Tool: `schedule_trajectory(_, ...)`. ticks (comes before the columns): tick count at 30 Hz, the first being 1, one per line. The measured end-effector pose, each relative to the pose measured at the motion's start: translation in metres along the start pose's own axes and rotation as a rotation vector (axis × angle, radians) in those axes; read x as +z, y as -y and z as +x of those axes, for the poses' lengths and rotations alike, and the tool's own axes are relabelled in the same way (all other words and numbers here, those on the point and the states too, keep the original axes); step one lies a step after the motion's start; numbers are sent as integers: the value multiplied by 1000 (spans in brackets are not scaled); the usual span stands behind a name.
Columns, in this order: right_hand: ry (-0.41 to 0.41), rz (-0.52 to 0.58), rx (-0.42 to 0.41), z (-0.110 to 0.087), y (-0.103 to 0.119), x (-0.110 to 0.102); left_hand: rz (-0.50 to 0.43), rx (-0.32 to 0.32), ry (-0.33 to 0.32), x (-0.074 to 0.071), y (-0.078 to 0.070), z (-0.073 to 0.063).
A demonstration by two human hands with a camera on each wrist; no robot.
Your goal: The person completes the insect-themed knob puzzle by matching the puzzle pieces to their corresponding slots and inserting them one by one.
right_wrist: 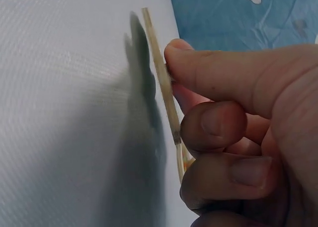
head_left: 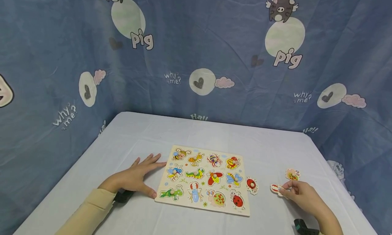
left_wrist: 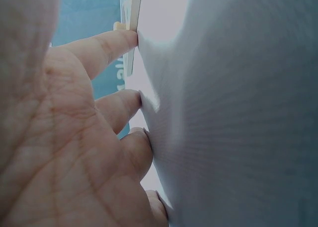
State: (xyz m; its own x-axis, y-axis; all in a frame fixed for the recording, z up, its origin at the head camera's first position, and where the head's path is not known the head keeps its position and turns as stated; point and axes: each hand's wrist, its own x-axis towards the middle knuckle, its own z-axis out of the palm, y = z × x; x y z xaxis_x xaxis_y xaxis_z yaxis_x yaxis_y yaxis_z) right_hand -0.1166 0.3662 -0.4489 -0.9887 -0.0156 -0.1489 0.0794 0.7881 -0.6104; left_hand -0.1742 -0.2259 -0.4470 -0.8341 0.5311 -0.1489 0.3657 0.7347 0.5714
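A wooden insect puzzle board [head_left: 183, 202] lies on the table. My left hand [head_left: 137, 175] is spread at its left side, thumb and index finger touching its edge; the left wrist view shows a fingertip against the board's edge [left_wrist: 134, 8]. My right hand [head_left: 301, 196] pinches a flat beetle puzzle piece [head_left: 275, 188] by thumb and fingers. In the right wrist view this beetle piece [right_wrist: 166, 88] appears edge-on, close over the cloth with its shadow alongside. Just beyond that hand lies a snail piece [head_left: 293, 174]. A ladybug piece [head_left: 252, 185] rests by the board's right edge.
White cloth covers the table [head_left: 147, 132]. A blue curtain [head_left: 190, 41] with pig prints hangs behind and at the sides. Most board pictures carry knobbed pieces, such as the caterpillar piece [head_left: 195, 173]. Dark devices sit at both wrists, one being the right wrist device [head_left: 303, 226].
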Motion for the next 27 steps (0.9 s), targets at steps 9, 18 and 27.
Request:
schedule_trajectory(9,6,6,11,0,5,1,2,-7,6,-1,0,1)
schedule_trajectory(18,25,21,-55,5,2,3,7,0,-8,-2,0,2)
schedule_trajectory(27,49,72,-147,2,-4,5,8,7,-1,-1,0,0)
